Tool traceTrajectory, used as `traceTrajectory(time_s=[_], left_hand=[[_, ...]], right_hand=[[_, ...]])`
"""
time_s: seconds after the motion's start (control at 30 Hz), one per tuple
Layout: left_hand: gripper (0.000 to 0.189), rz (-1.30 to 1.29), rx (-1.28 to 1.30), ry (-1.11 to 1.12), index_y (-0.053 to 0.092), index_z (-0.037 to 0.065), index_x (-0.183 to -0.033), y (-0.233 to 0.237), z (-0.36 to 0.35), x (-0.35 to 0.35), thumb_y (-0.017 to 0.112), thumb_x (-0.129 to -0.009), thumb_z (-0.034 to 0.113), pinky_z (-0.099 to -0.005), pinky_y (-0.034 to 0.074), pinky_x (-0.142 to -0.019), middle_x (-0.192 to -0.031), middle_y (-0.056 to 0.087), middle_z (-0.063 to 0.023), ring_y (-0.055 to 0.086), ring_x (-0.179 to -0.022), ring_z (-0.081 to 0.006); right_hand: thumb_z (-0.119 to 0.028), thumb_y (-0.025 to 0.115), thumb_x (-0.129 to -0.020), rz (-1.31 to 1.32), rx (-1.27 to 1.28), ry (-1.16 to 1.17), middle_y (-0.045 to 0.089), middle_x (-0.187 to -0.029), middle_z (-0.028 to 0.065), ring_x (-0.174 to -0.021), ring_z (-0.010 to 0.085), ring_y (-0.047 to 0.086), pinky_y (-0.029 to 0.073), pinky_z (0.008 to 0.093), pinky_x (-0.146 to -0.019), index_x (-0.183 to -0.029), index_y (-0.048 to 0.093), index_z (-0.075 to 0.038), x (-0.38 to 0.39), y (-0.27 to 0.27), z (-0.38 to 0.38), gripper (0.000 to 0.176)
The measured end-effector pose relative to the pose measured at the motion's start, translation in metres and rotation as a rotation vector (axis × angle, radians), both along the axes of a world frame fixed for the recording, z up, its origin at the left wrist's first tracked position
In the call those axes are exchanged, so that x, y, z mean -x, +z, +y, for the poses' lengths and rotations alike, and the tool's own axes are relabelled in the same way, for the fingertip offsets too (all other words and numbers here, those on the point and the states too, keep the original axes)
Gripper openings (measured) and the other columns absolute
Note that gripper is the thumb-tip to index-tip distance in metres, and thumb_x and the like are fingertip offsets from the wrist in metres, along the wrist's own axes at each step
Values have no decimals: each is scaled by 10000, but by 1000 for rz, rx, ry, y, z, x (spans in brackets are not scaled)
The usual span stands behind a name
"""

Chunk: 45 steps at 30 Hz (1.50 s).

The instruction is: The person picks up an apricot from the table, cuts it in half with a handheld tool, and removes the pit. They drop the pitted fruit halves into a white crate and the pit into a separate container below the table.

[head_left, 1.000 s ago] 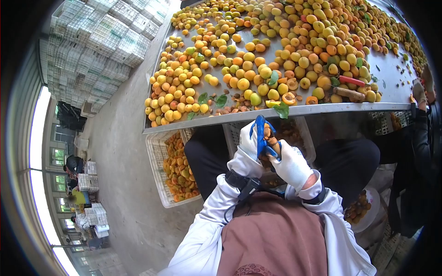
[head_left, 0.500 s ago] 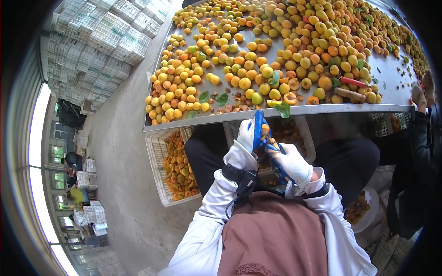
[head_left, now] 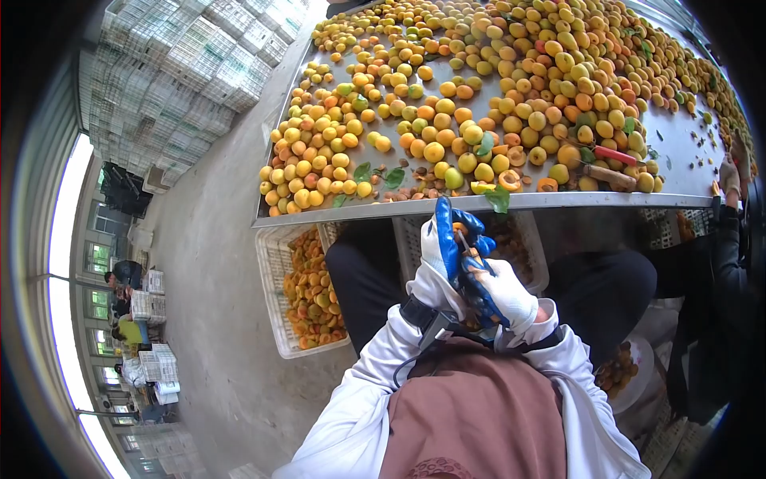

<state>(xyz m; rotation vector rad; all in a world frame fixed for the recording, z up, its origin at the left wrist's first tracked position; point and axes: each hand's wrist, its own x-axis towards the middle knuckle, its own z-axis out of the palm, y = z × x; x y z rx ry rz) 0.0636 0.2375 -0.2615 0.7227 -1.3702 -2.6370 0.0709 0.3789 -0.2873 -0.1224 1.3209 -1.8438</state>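
Note:
My left hand (head_left: 440, 249), in a white glove with a blue coated palm, holds an apricot (head_left: 459, 229), largely hidden by the fingers. My right hand (head_left: 507, 294), gloved alike, is closed around a small knife (head_left: 471, 254) with a light wooden-looking handle. Its thin blade meets the apricot. Both hands are together in front of my chest, just below the metal table's edge (head_left: 383, 209). Whole apricots (head_left: 435, 152) are heaped on the table above them. Cut halves (head_left: 509, 180), pits and green leaves (head_left: 498, 199) lie near the edge.
A white crate (head_left: 279, 311) of apricot halves stands left of my legs, another crate (head_left: 536, 247) beneath the table edge. A red-handled tool (head_left: 614, 155) and a wooden-handled one (head_left: 610, 177) lie among the fruit. A co-worker's gloved hand (head_left: 729, 176) is at the right. Stacked crates (head_left: 167, 88) stand left.
My left fingers have opened outward somewhat around the apricot, and the knife blade now shows against it. Both hands stay close together; the view has shifted slightly.

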Motion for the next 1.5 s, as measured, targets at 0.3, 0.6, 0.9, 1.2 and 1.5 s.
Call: traceTrajectory(time_s=[0.3, 0.6, 0.9, 1.2, 1.5], left_hand=[[524, 80, -2, -90, 597, 82, -780, 14, 1, -3, 437, -1056, 497, -432, 587, -695, -598, 535, -65, 587, -546, -212], [581, 270, 460, 142, 648, -11, -798, -3, -31, 16, 427, -1085, 444, -383, 562, -704, -776, 695, -141, 675, -697, -242], [300, -98, 1113, 590, 703, 29, -910, 35, -194, -93, 569, -1046, 260, -301, 518, -636, -775, 707, -57, 639, -640, -161], [378, -149, 1916, 66, 683, 88, -1154, 22, -234, -39, 782, -812, 214, -445, 548, -846, -1088, 681, -160, 673, -960, -372], [254, -379, 2185, -575, 746, 119, -1107, 3, -210, 65, 563, -930, 136, -459, 571, -825, -1108, 737, -111, 710, -1046, -274]], right_hand=[[-320, 568, -1043, -551, 441, 166, 599, -733, 29, -486, 105, 523, 419, 251, -437, -962, 648, -33, 0, 3, 6, 309], [-366, 520, -1060, -303, 256, 56, 491, -551, 10, -399, 110, 468, 355, 256, -361, -919, 627, -27, 7, -10, 16, 382], [-121, 621, -995, 310, -243, -112, 548, -703, -19, -624, 54, 498, 421, 257, -548, -964, 622, 0, -5, -6, 13, 125], [-170, 635, -1005, 370, -251, -61, 539, -685, -24, -597, 53, 511, 437, 265, -531, -966, 614, -12, -5, -13, 1, 164], [-107, 624, -979, 558, -344, -144, 550, -687, -22, -665, 51, 451, 382, 270, -578, -911, 634, 9, 2, -38, 4, 136]])
